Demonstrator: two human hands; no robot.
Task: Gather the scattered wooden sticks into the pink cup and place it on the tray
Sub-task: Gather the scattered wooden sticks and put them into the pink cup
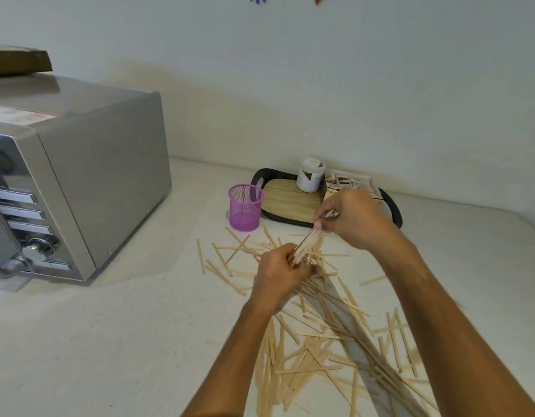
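Note:
Many thin wooden sticks [326, 332] lie scattered across the white counter, from below the cup down to the near edge. My left hand [279, 276] and my right hand [351, 218] both grip one small bundle of sticks [306, 243], held slanted above the pile. The pink mesh cup [245, 207] stands upright and looks empty, to the left of my hands. Right behind it lies the black tray [285, 197] with a wooden inlay, partly hidden by my right hand.
A white jar [310, 175] stands on the tray, and a small container of packets [348, 180] sits at its right end. A large silver microwave [67, 188] fills the left side. The wall runs close behind the tray.

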